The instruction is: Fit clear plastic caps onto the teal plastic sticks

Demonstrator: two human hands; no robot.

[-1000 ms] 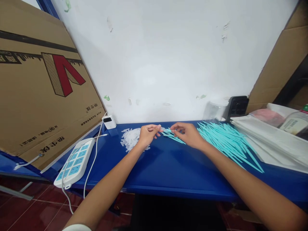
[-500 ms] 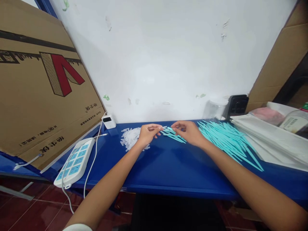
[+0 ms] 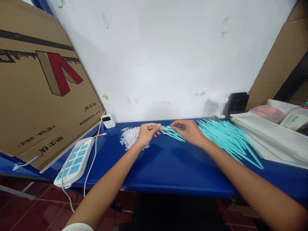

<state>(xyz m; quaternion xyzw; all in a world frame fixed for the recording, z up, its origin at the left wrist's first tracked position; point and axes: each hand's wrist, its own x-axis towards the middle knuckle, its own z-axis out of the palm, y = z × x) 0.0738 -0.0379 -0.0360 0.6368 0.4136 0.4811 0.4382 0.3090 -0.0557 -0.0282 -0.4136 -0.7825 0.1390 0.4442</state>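
Blue table (image 3: 168, 166), white wall. The left hand (image 3: 146, 133) pinches what may be a clear cap (image 3: 163, 128) (tiny); the right hand (image 3: 190, 132) pinches a teal stick (image 3: 171, 131) beside it. The cardboard (image 3: 36, 106) shows a red V.

Bright, even light, soft shadows, sharp focus, edges bowed by wide-angle distortion.

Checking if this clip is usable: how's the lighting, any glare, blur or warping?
Head view: soft, even light, white wall washed out at centre. Head view: faint sheen on the blue table, no hard shadows. Head view: wide-angle bending at the edges; left hand, right hand and teal sticks small, slightly soft.
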